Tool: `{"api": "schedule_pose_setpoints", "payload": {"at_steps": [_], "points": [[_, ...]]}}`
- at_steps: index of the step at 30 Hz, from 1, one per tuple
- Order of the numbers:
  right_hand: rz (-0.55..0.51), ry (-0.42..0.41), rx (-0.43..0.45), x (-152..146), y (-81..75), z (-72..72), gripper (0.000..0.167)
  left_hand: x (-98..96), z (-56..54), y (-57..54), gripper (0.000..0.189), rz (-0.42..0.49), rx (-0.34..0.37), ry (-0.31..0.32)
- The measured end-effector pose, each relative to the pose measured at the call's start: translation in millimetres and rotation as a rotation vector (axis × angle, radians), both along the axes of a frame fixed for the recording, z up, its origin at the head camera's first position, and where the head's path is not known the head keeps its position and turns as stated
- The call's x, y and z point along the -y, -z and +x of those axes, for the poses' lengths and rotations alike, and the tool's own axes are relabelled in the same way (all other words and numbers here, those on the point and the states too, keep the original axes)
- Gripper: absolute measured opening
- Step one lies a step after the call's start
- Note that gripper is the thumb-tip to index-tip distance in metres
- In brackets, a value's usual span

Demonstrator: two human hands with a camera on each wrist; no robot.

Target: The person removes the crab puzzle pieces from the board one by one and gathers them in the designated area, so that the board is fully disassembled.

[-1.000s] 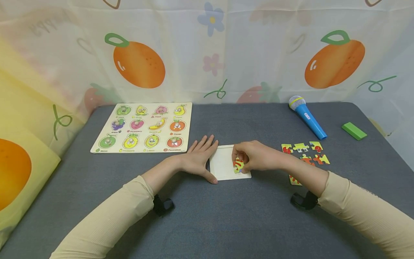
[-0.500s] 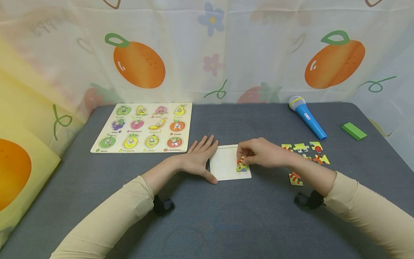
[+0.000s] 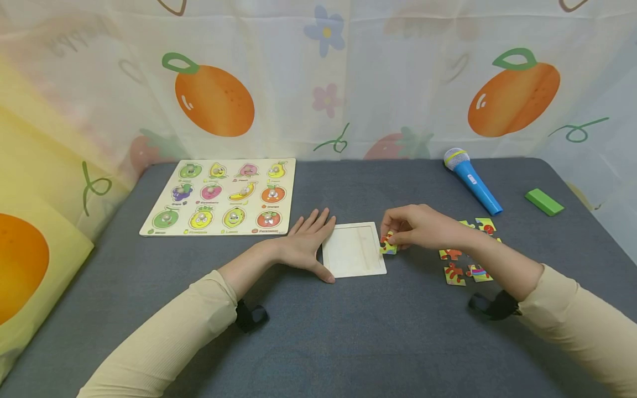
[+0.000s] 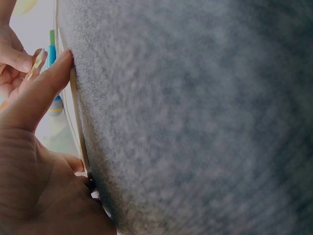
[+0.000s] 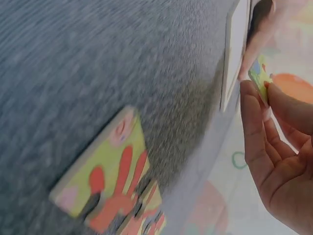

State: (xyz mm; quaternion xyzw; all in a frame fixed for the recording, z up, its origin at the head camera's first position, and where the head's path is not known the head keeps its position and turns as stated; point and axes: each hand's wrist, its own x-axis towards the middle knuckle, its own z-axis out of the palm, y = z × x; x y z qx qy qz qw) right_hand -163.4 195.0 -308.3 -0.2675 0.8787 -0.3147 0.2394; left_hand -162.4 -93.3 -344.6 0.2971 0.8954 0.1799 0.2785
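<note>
My left hand [image 3: 307,247] lies spread with straight fingers along the left edge of a pale square puzzle tray [image 3: 350,251], its thumb at the near corner. Nothing lies in the tray. My right hand [image 3: 420,226] pinches a yellow, red and blue jigsaw piece [image 3: 389,244] between thumb and fingers, just past the tray's right edge. In the right wrist view that jigsaw piece [image 5: 260,76] is held up off the table. Several loose jigsaw pieces [image 3: 455,275] lie on the table to the right, some hidden under my right forearm.
A wooden fruit knob puzzle [image 3: 224,198] stands at the back left. Toward the back right lie a blue toy microphone [image 3: 475,182] and a green block [image 3: 544,202]. A fruit-printed curtain [image 3: 278,77] hangs behind the grey table [image 3: 328,342].
My right hand has moved right with the jigsaw piece, from above the tray to beyond its right edge. More of the loose pieces' near row shows. My left hand has stayed put.
</note>
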Motion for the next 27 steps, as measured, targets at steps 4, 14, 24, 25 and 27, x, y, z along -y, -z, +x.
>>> {"api": "schedule_pose_setpoints", "payload": {"at_steps": [4, 14, 24, 25, 27], "points": [[-0.015, 0.023, 0.015, -8.1, -3.0, 0.9, 0.005, -0.4, 0.2, -1.8, 0.126, -0.02, -0.007, 0.008], [-0.032, 0.048, 0.043, -22.9, -3.8, 2.7, 0.006, -0.9, 0.6, -2.8, 0.126, -0.031, -0.015, 0.011], [-0.027, 0.086, 0.038, -51.1, -13.7, 4.8, 0.008, -1.2, -0.3, -1.8, 0.125, -0.036, -0.015, 0.017], [-0.032, 0.088, 0.045, -54.6, -14.5, 4.5, 0.008, -1.2, -0.1, -2.2, 0.125, -0.037, -0.015, 0.017], [-0.043, 0.094, 0.059, -61.4, -15.8, 4.0, 0.009, -1.1, 0.4, -2.7, 0.125, -0.036, -0.014, 0.015]]}}
